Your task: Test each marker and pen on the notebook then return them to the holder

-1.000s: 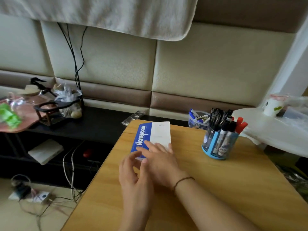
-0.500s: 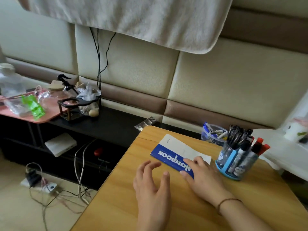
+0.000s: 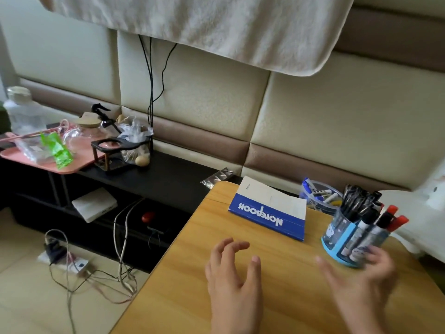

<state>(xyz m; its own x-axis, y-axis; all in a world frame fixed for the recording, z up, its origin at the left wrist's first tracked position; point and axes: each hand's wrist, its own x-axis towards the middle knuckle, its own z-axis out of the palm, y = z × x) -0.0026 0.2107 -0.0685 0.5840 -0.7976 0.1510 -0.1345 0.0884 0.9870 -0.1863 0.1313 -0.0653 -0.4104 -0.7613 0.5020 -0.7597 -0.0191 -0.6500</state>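
On the low shelf left of the bench sit a pink tray (image 3: 72, 165) of clutter and a black stand (image 3: 113, 153), well apart from the work. The left hand (image 3: 232, 283) hovers over the bench's near middle, fingers spread and slightly bent, holding nothing; it looks ready to steady the notebook once writing starts. The notebook (image 3: 269, 210) lies closed near the far edge, cover up with its printed title upside down to the wearer, so it likely needs turning and opening before any test stroke. Behind it, off the far edge, a clear tub (image 3: 317, 196) holds more pens. The blue holder (image 3: 337, 247) stands toward the right edge, just right of the notebook, packed with black pens (image 3: 354, 203) and red-capped markers (image 3: 392, 218) standing cap-up for easy picking. The right hand (image 3: 361, 283) is blurred, fingers extended and apart, empty, just in front of the holder's base, probably about to reach for a first marker
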